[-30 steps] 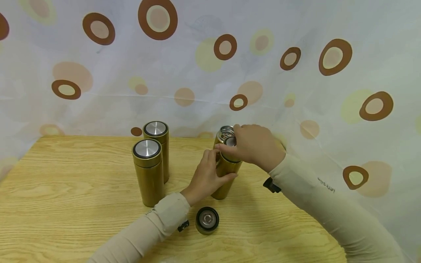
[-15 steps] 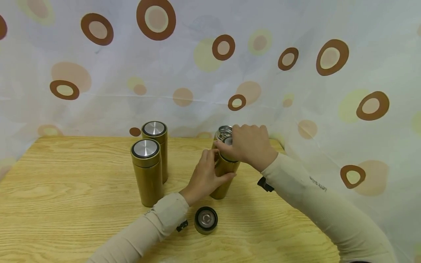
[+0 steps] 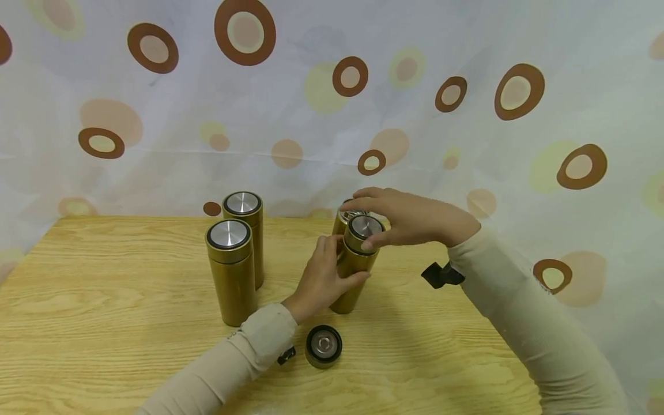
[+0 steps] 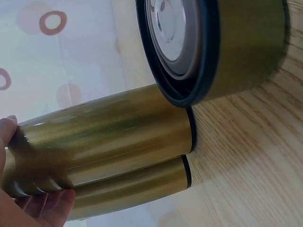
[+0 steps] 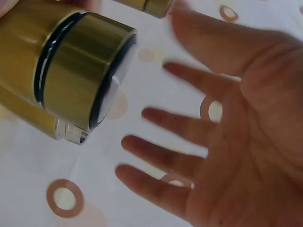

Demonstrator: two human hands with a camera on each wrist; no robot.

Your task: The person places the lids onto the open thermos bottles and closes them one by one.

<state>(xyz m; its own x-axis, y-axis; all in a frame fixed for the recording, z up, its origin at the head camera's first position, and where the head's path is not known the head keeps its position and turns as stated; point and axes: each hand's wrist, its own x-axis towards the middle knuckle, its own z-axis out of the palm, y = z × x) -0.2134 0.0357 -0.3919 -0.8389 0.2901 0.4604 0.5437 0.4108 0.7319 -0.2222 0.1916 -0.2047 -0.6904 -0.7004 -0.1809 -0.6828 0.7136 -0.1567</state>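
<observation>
Left hand [image 3: 323, 280]: grasping gold cylindrical metal flask [image 3: 357, 263]; right hand [image 3: 417, 216]: released, fingers spread, near flask's silver-topped lid [image 3: 364, 226].

Left hand [image 3: 323, 281] gripping; right hand [image 3: 415, 218] higher, fingers [image 5: 177, 126] spread apart.

Circle-patterned pale backdrop [image 3: 311, 29], wood-grain table [image 3: 129, 282]

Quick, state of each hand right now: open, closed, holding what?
Left hand: closed, holding the capped gold bottle on the right.
Right hand: open, fingers spread near that bottle's lid, holding nothing.
</observation>
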